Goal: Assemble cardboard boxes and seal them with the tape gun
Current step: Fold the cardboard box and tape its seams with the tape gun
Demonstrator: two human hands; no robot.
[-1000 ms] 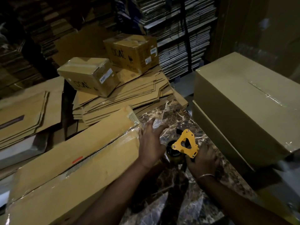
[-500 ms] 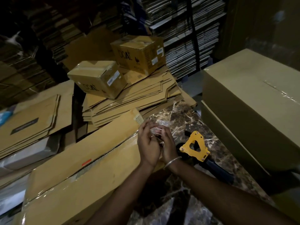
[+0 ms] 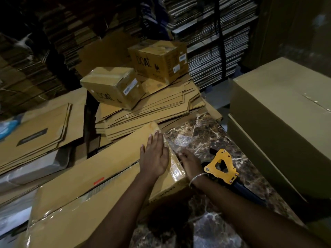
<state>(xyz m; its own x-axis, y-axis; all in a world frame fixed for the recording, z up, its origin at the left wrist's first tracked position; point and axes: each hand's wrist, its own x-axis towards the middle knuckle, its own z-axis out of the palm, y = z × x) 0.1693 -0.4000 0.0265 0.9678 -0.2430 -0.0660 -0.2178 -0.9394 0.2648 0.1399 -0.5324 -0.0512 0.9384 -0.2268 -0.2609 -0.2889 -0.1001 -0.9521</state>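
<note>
- The left hand [image 3: 155, 156] lies flat, fingers straight, pressing on the top of the long box [image 3: 86, 190] near its right end, over the shiny tape [image 3: 174, 164] on that corner.
- The right hand [image 3: 189, 161] rests against the end face of the same box, fingers laid on the tape and holding nothing.
- The box lies on its side on a dark marble table [image 3: 202, 133], running off toward the lower left.
- The tape gun [image 3: 221, 166], with a yellow frame, lies on the table just beside the right wrist, ungripped.
- A large closed box [image 3: 279, 126] stands to the right, near the tape gun, taking up that edge of the table.
- Behind the long box sits a stack of flat cardboard [image 3: 152, 111] with two small sealed boxes [image 3: 114, 86] on top.
- More flat sheets [image 3: 39, 133] lie at left; shelves of cardboard [image 3: 215, 42] fill the back.
</note>
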